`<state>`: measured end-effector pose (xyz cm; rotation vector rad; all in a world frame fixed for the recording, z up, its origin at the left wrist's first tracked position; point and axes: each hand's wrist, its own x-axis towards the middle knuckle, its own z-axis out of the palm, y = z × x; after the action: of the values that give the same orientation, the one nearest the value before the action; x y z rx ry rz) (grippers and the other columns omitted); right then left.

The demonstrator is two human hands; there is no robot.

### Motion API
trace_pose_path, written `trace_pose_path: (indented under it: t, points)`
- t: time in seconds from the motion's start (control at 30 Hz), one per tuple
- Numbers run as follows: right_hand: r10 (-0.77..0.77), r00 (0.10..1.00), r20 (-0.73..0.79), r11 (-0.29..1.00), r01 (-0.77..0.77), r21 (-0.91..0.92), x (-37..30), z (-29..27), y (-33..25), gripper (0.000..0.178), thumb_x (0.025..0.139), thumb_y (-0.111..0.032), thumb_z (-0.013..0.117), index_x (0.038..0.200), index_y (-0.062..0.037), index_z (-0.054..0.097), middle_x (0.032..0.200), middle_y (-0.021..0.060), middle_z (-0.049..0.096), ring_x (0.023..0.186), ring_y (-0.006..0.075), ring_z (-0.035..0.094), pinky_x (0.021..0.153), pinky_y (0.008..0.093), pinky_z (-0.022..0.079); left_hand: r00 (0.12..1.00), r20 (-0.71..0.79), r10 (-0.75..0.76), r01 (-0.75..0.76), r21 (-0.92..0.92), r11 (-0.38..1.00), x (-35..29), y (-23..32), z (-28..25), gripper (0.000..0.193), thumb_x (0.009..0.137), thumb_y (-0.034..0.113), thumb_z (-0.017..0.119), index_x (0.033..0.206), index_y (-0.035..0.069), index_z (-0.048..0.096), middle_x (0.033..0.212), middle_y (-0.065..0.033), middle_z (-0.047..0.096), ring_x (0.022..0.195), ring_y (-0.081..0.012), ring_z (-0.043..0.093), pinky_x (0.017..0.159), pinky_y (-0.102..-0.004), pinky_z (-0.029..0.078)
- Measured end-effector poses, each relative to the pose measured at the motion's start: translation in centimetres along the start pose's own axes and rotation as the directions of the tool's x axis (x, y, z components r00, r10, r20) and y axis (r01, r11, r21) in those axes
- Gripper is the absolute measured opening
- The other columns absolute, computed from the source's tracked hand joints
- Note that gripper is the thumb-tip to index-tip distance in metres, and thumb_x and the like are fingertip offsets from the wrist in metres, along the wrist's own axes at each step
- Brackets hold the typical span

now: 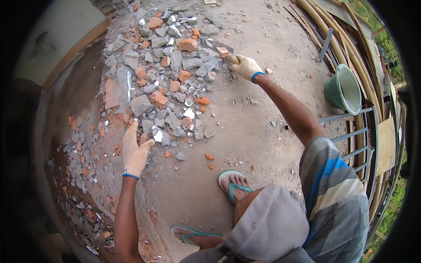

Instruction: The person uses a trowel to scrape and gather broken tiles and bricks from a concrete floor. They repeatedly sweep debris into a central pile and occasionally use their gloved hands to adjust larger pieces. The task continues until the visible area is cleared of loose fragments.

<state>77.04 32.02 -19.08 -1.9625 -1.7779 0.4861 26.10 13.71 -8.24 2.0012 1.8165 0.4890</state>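
Step in hand looks like handling rubble (141, 105) w/ gloved hands; pile lies ahead of the person, btwn both hands. L hand (135, 151): thumb & fingers spread apart at pile's near-L edge, thumb by a white chip (158, 136). R hand (244, 68): fingers curled, just beside a brick bit (222, 52); can't tell if clamped on anything. Next move prob. calls for firm grip, minding sharp edges.
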Motion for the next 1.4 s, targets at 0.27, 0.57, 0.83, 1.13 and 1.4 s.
trace_pose_path:
  t: [0.27,0.57,0.83,1.13,1.4]
  points:
    - [-0.195,0.959,0.207,0.981,0.191,0.04,-4.3,3.0,-8.2,0.038,0.101,-0.034,0.072,0.127,-0.0074,0.068,0.106,0.0279,0.078,0.102,0.0481,0.077,0.086,0.057,0.06,0.976,-0.054,0.211,-0.203,0.119,0.972,10.8,4.6,7.5,0.114,0.085,0.06,0.091,0.167,0.0,0.04,0.167,-0.0294,0.046,0.156,-0.0455,0.043,0.128,-0.054,0.039]
    - [-0.149,0.974,0.17,0.959,0.1,0.266,-9.1,5.6,-10.7,0.037,0.099,-0.027,0.07,0.13,-0.009,0.064,0.102,0.0292,0.077,0.097,0.0529,0.074,0.082,0.0616,0.059,0.997,-0.044,0.057,-0.051,0.133,0.99,20.7,11.5,16.4,0.12,0.081,0.076,0.085,0.171,0.009,0.041,0.173,-0.028,0.038,0.164,-0.0457,0.03,0.134,-0.0573,0.027]
    - [0.006,0.954,0.301,0.895,-0.14,0.424,-13.5,4.8,-11.7,0.06,0.099,-0.032,0.071,0.15,-0.0039,0.061,0.122,0.0307,0.077,0.114,0.0493,0.075,0.095,0.0527,0.06,0.974,-0.154,0.168,-0.134,0.21,0.968,17.2,11.2,18.0,0.077,0.068,0.054,0.1,0.131,0.016,0.08,0.15,-0.0125,0.066,0.157,-0.039,0.041,0.125,-0.0595,0.036]
    - [0.113,0.93,0.351,0.859,-0.269,0.435,-19.0,0.6,-12.3,0.06,0.099,-0.03,0.074,0.151,-0.0023,0.063,0.095,0.0128,0.076,0.071,0.0169,0.071,0.062,0.0348,0.057,0.953,-0.228,0.197,-0.21,-0.034,0.977,12.0,12.5,19.1,0.074,0.063,0.04,0.106,0.126,0.015,0.076,0.138,-0.0118,0.067,0.152,-0.0414,0.044,0.121,-0.0596,0.041]
    - [0.081,0.909,0.409,0.938,-0.208,0.276,-17.5,-3.5,-20.0,0.053,0.099,-0.025,0.073,0.143,0.0022,0.067,0.095,0.0155,0.078,0.073,0.0199,0.074,0.068,0.0376,0.06,0.941,-0.339,-0.008,-0.106,-0.317,0.943,11.1,10.9,13.8,0.075,0.067,0.041,0.105,0.129,0.01,0.075,0.137,-0.0179,0.067,0.152,-0.0442,0.043,0.124,-0.0577,0.041]
